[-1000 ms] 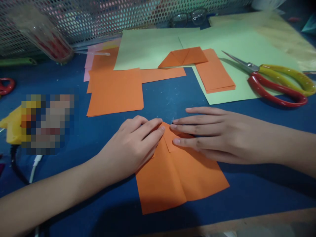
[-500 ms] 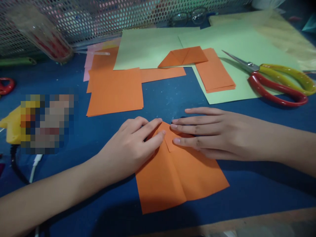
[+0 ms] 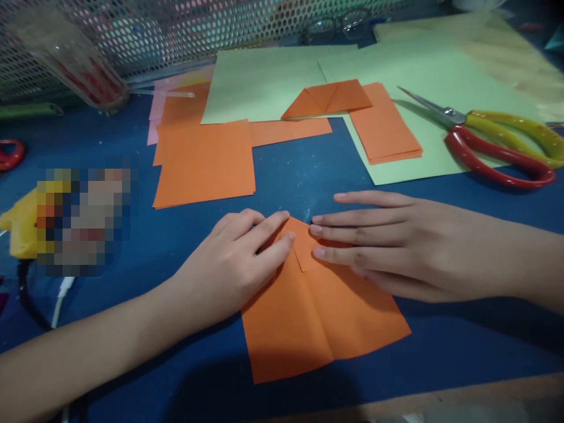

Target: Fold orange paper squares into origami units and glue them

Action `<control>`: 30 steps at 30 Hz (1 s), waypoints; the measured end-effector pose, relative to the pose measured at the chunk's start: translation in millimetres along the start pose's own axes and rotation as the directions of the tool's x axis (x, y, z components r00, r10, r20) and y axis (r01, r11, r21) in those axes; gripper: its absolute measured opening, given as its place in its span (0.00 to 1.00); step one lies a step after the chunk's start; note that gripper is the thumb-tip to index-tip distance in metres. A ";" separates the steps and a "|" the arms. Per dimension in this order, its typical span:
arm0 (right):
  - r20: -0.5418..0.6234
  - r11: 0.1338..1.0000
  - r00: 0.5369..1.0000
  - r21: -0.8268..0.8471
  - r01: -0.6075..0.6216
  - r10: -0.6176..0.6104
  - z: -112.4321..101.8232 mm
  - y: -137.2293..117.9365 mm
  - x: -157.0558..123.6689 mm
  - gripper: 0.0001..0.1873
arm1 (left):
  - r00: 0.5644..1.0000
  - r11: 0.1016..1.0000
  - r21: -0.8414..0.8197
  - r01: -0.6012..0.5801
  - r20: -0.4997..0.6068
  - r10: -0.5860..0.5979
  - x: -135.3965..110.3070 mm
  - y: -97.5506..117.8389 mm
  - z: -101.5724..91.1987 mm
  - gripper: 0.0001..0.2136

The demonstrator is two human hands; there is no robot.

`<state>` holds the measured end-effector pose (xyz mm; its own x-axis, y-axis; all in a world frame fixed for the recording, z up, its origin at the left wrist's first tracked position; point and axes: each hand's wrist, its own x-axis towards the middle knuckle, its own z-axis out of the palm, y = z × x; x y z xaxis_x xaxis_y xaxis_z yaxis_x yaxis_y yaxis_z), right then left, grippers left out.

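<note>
A sheet of orange paper (image 3: 291, 329) lies on the blue tabletop before me, creased down its middle. Its far end is folded inward, with a small flap (image 3: 302, 249) by the crease. My left hand (image 3: 240, 252) grips the paper's left side at that folded end, thumb and forefinger near the tip, the other fingers curled. Flat and stretched out, my right hand (image 3: 396, 247) rests over the right folded edge. Its fingertips touch the paper near the flap, and its palm covers part of that edge.
Orange squares (image 3: 205, 167) lie behind my left hand. Farther back are green sheets (image 3: 273, 82), a folded orange piece (image 3: 328, 98), a small orange stack (image 3: 388, 126) and scissors (image 3: 489, 138). A clear jar (image 3: 83, 70), eyeglasses (image 3: 339, 28) and a yellow tool (image 3: 26, 229) also stand or lie around.
My right hand has slid slightly to the right along the folded edge. My left hand and the paper have stayed nearly still.
</note>
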<state>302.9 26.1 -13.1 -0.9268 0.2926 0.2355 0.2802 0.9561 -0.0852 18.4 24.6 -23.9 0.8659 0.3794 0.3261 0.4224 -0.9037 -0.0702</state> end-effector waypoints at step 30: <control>-0.175 0.991 0.976 0.022 -0.129 0.131 9.1 3.7 1.9 0.17 | 0.998 0.997 -0.045 0.064 -0.017 -0.065 0.8 1.0 -1.1 0.12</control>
<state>299.9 30.0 -21.8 -0.8239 0.4129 0.3881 0.3920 0.9099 -0.1359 19.3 23.8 -22.7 0.8321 0.4335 0.3458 0.4641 -0.8858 -0.0063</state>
